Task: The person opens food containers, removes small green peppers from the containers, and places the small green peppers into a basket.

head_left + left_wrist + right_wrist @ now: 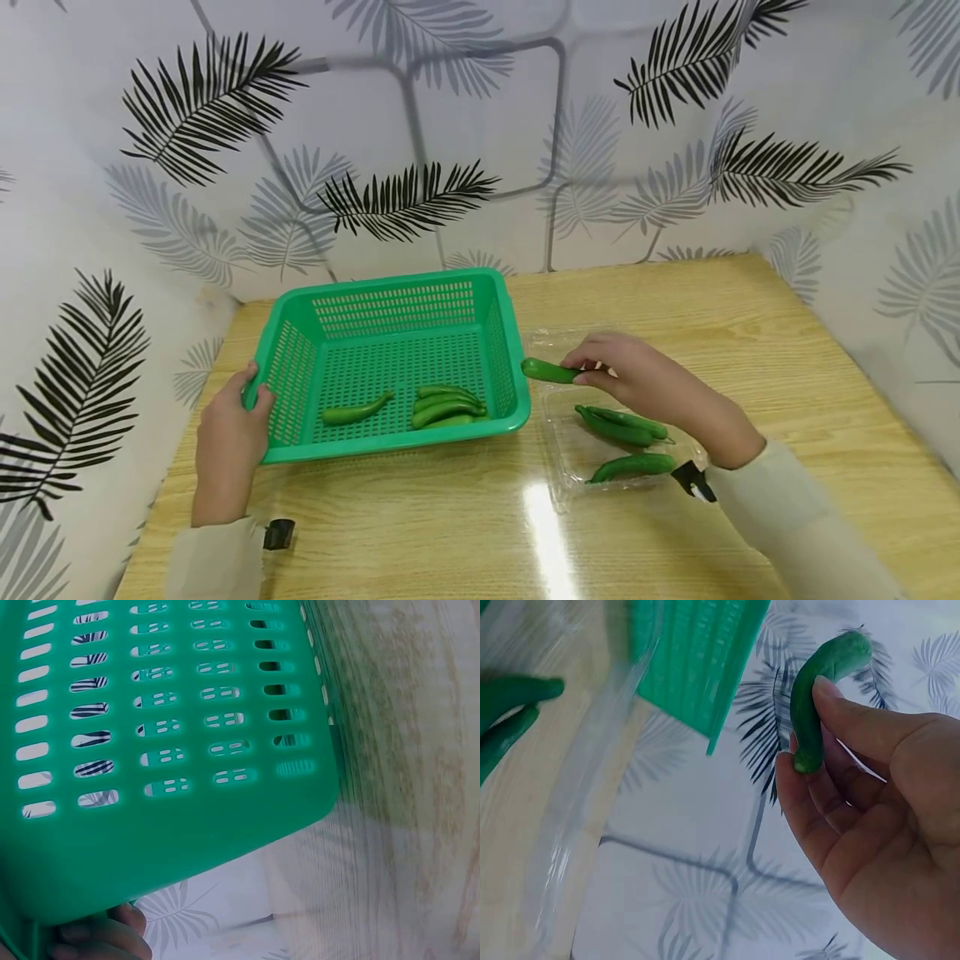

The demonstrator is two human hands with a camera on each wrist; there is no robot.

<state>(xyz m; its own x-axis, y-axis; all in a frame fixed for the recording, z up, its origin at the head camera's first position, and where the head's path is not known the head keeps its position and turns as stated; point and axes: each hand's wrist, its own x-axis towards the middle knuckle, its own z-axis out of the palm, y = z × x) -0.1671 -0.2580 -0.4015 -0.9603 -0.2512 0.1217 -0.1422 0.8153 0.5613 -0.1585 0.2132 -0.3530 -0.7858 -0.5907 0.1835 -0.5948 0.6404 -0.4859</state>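
In the head view my left hand (232, 433) grips the left rim of a green plastic basket (397, 292), its fingers hooked over the edge. Its curled fingers (112, 934) show under the rim in the left wrist view. Between thumb and fingers my right hand (622, 371) pinches a curved green chili pepper (551, 371), held up just beside the basket's right rim. The right wrist view shows this pepper (808, 712) bent in the fingertips. Inside the basket lie a single pepper (356, 411) and a small group of peppers (446, 404).
Below my right forearm a clear plastic tray (558, 467) holds a few more peppers (633, 467), some lying together. Basket and tray rest on a wooden table (420, 533). Leaf-patterned wall covering (495, 225) rises behind the table and along both sides.
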